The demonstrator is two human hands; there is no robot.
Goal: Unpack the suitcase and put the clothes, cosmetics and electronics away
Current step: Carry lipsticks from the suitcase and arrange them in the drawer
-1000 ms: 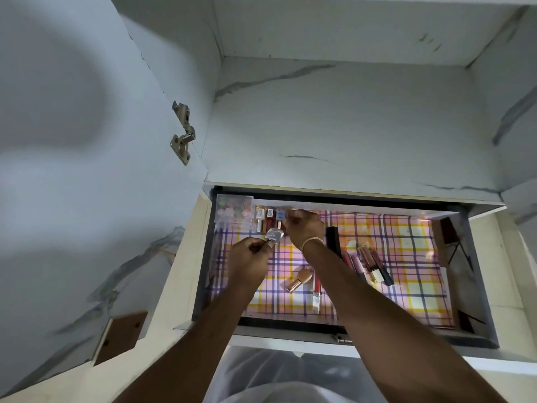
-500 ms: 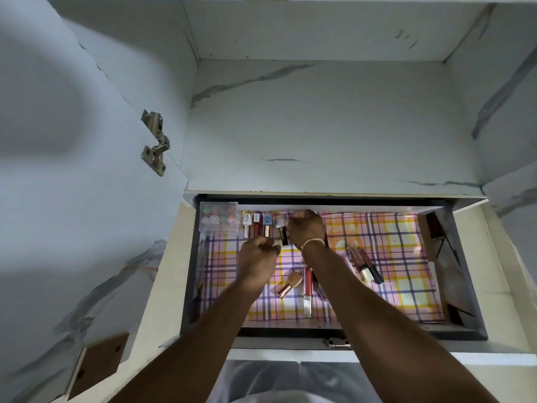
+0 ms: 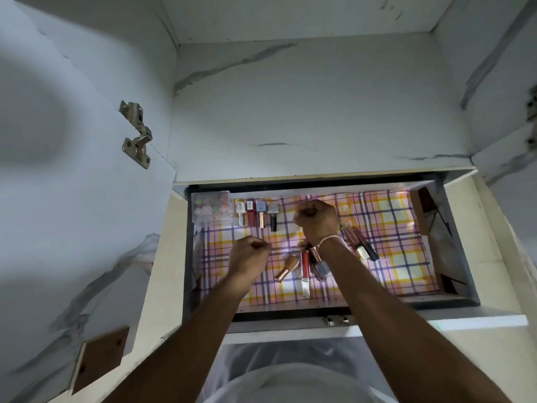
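Both fists, left hand [image 3: 248, 255] and right hand [image 3: 316, 219], curled empty over drawer [image 3: 447, 257]; labels unreadable

Home bedroom wardrobe: marble-look cupboard [image 3: 305, 117], drawer [image 3: 453, 257] holding cosmetics [image 3: 255, 213].

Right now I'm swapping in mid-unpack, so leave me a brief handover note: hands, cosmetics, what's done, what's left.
Left hand: curled, fingertips together; contents can't be seen.
Right hand: curled fist over the drawer's back, nothing visible in it.
Plaid-lined open drawer: clear plastic box back-left, four small bottles lined up beside it.
Loose: rose-gold capped bottle, red gloss tube, tubes at right.
Left: line up the loose ones. Suitcase, clothes, electronics not in view.
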